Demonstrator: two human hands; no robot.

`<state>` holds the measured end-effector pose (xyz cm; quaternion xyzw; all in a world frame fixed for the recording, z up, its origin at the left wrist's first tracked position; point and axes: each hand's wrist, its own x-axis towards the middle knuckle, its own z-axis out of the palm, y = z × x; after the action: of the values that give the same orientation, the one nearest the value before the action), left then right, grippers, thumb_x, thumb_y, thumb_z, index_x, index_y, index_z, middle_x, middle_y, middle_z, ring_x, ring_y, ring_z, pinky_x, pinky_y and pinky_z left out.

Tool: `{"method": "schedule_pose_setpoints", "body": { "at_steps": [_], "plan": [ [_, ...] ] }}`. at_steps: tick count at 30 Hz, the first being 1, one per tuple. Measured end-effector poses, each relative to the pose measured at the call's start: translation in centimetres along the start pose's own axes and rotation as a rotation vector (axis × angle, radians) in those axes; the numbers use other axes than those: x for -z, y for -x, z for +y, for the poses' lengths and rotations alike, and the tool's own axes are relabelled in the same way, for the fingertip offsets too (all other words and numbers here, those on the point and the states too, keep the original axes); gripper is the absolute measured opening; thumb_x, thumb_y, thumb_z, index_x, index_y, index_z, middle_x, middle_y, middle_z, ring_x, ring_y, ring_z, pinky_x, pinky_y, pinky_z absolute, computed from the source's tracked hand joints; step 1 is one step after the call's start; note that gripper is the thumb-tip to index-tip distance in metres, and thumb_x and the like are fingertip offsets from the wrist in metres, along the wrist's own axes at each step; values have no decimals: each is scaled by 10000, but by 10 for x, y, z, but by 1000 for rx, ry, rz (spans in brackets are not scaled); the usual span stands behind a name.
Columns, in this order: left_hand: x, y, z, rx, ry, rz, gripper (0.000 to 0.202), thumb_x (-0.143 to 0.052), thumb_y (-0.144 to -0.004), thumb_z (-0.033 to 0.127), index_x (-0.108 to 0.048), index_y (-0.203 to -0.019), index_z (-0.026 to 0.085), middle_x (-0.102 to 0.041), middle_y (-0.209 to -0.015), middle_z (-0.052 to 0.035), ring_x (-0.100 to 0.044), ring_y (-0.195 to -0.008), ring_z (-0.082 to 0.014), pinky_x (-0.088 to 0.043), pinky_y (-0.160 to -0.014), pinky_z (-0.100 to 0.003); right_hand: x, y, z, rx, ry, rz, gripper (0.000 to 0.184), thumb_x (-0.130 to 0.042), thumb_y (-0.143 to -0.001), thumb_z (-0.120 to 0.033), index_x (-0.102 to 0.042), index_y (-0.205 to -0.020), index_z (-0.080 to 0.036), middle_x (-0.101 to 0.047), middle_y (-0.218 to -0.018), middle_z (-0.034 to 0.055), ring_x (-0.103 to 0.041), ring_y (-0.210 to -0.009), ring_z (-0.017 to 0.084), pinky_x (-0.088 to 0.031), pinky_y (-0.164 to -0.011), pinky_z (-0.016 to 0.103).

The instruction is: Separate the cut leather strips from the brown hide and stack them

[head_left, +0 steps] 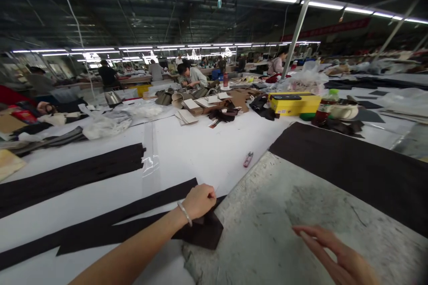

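My left hand (pixel 200 200), with a bracelet at the wrist, is closed at the end of a dark brown fabric piece (pixel 203 234). Its fingertips are turned away from me, so the exact grip is hidden. Under the forearm run long dark strips (pixel 100 227), angled across the white tabletop. To the right, my right hand (pixel 337 249) hovers over a worn grey board (pixel 267 213). Thumb and index finger stretch leftward, their tips close together, and I see nothing between them. Small pink thread snips (pixel 248 159) lie beyond the left hand, near the board's edge.
A wide dark panel (pixel 351 169) covers the board's far right. Another stack of dark strips (pixel 73 178) lies at left. Farther back are a yellow box (pixel 294 103), a bottle (pixel 323 109), cardboard pieces (pixel 197 104) and plastic bags (pixel 110 120). People work in the background.
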<state>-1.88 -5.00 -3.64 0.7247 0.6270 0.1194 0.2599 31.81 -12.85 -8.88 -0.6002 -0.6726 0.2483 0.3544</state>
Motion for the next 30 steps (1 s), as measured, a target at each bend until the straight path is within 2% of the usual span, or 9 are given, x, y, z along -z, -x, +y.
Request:
{"method": "schedule_pose_setpoints", "body": {
  "at_steps": [2,5,10,12,14,16,18,24,30],
  "plan": [
    [11,1,-4,-23,80,8,126,-495,-728,196,-596,-652,193,-644,-691,-10,-577,-693,-161,-389,-649,-266,-12,-5,-31,10,-29,-63,422,-465,-816,-661,-682,-958,-327,-623,-1029,53,-581,-947,309,-551,-756,386],
    [29,8,-5,-89,252,33,130,-475,-770,240,-540,-672,186,-598,-670,-2,-541,-669,-144,-398,-632,-253,-27,-14,-67,52,-94,-126,439,-463,-841,-636,-669,-1031,-297,-606,-1078,56,-561,-988,299,-525,-820,375],
    [44,25,17,-174,647,-177,143,-467,-824,318,-509,-764,195,-569,-669,14,-565,-587,-130,-420,-578,-249,-55,-36,-114,41,-319,-199,528,-509,-834,-610,-554,-1240,-276,-543,-1204,55,-510,-1074,284,-463,-911,402],
    [41,28,30,-225,667,-204,102,-486,-812,276,-526,-781,188,-567,-671,16,-553,-581,-118,-410,-572,-239,-66,-43,-128,14,-447,-275,512,-519,-826,-597,-583,-1179,-232,-591,-1095,67,-541,-1003,267,-480,-855,370],
    [36,28,40,-259,630,-189,67,-494,-796,228,-540,-811,181,-546,-629,31,-501,-545,-95,-369,-535,-218,-73,-48,-136,-35,-523,-321,415,-533,-813,-563,-638,-943,-183,-619,-862,59,-571,-821,233,-485,-715,311],
    [29,26,46,-267,603,-168,100,-497,-778,195,-539,-868,179,-520,-587,51,-449,-508,-80,-319,-494,-202,-75,-50,-138,-86,-549,-308,368,-544,-804,-525,-595,-755,-164,-579,-696,35,-539,-670,193,-438,-601,270],
    [23,24,50,-261,624,-208,196,-497,-750,160,-524,-944,182,-551,-609,50,-475,-507,-80,-322,-492,-198,-71,-49,-133,-104,-562,-275,363,-543,-809,-512,-561,-721,-160,-559,-655,24,-512,-632,175,-404,-576,257],
    [13,22,44,-122,859,-578,329,-504,-636,92,-513,-957,164,-657,-700,-19,-622,-578,-135,-436,-547,-232,-31,-45,-105,-40,-484,-171,356,-530,-852,-506,-570,-763,-164,-530,-687,6,-483,-684,158,-389,-636,248],
    [23,26,27,-4,897,-756,219,-561,-663,144,-593,-879,128,-704,-775,-81,-669,-658,-160,-464,-582,-233,-6,-32,-78,-251,-598,-172,431,-612,-778,-587,-587,-798,-158,-563,-717,29,-561,-691,178,-483,-666,258]
  ]
}}
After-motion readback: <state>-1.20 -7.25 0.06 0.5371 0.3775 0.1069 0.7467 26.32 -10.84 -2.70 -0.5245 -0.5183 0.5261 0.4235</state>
